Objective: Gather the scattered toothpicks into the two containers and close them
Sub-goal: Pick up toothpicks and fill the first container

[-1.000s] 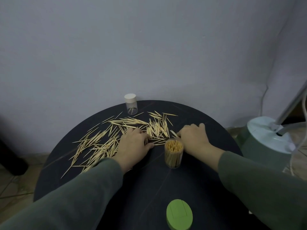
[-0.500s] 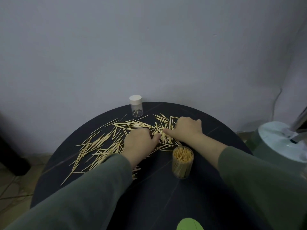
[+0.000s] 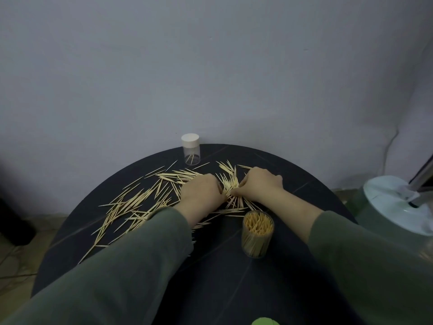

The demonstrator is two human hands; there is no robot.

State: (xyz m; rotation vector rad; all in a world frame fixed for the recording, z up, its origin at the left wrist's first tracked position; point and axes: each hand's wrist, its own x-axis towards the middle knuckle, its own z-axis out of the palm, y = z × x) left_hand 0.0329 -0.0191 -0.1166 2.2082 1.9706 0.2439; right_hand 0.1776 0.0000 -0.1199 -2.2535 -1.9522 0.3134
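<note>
Many pale toothpicks [image 3: 140, 202] lie scattered over the round black table [image 3: 234, 289], mostly on its left and middle. My left hand [image 3: 201, 191] and my right hand [image 3: 260, 184] rest palm-down on the table on either side of a small cluster of toothpicks [image 3: 230, 185], fingers curled in against it. An open clear container [image 3: 257, 233] packed with toothpicks stands just right of centre, near my right forearm. A second clear container [image 3: 191, 150] with a white cap on it stands at the table's far edge, holding a few toothpicks.
A green lid [image 3: 266, 322] peeks in at the table's near edge. A pale round fan base [image 3: 396, 202] with a metal pole stands to the right of the table. A grey wall rises right behind the table.
Both hands have moved away from me and closer together, drawing toothpicks into a cluster between them. The view has tilted up, so the green lid is nearly out of frame.
</note>
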